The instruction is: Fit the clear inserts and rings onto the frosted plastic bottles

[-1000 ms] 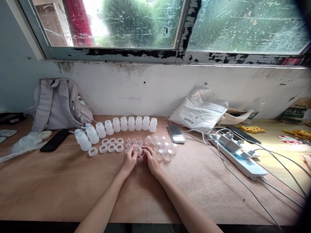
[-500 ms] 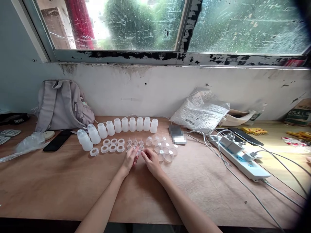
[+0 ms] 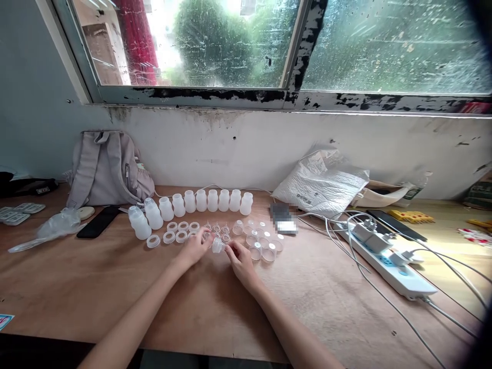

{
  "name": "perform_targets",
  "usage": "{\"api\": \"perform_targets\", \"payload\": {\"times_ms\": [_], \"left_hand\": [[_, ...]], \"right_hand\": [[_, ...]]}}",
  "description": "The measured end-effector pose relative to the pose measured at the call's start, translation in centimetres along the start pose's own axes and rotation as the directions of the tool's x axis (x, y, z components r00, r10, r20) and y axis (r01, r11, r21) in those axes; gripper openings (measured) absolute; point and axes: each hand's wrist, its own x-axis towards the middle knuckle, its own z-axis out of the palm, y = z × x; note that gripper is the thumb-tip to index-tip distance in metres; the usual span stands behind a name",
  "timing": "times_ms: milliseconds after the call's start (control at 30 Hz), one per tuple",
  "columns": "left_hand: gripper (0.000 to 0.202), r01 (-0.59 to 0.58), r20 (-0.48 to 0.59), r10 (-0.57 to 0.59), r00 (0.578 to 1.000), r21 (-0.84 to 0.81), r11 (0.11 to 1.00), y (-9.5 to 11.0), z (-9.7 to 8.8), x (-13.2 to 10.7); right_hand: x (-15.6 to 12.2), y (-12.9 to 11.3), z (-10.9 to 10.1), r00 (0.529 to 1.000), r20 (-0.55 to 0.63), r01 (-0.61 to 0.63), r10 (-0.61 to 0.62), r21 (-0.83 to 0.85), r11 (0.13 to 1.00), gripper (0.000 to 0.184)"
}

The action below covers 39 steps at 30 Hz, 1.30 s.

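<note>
My right hand pinches a clear bottle nipple by its narrow end, the wide ridged end facing left. My left hand is at the row of small clear nipples, thumb and fingers apart around one at the near left. Whether it touches that nipple I cannot tell. Left of this hand lie several white screw rings, some partly hidden by it. Clear domed caps are grouped right of the nipples. Behind them, frosted baby bottles stand in a curved row.
A grey backpack and black phone are at the left, beside a clear plastic bag. At the right are a silver mailing bag and a white power strip with loose cables. A window is above the wall.
My hands have come apart. My left hand has let go of the clear piece and moved left to the small nipples, while my right hand keeps the piece. The view has shifted slightly.
</note>
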Motion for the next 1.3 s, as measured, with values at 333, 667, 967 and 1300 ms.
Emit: {"api": "perform_targets", "payload": {"times_ms": [333, 667, 967, 1300], "left_hand": [[0.048, 0.316, -0.306, -0.14, 0.942, 0.659, 0.683, -3.5, -9.0, 5.1], [0.032, 0.287, -0.308, -0.094, 0.947, 0.677, 0.678, -5.0, -8.9, 5.5], [0.033, 0.261, -0.392, 0.02, 0.92, 0.65, 0.713, -4.9, -8.1, 3.1], [0.013, -0.357, -0.586, 0.508, 0.632, 0.361, 0.861, -0.9, -1.8, -3.1]], "right_hand": [[-0.1, -0.1, 0.3, 0.999, -0.033, -0.015, 0.014, -0.03, 0.999, 0.026], [-0.1, 0.4, 0.2, 0.996, -0.089, -0.028, 0.023, -0.054, 0.998, 0.027], [-0.1, 0.2, 0.2, 0.996, -0.087, -0.011, 0.009, -0.026, 1.0, 0.025], [-0.1, -0.2, -0.1, 0.98, -0.201, -0.03, 0.019, -0.05, 0.998, 0.024]]}}
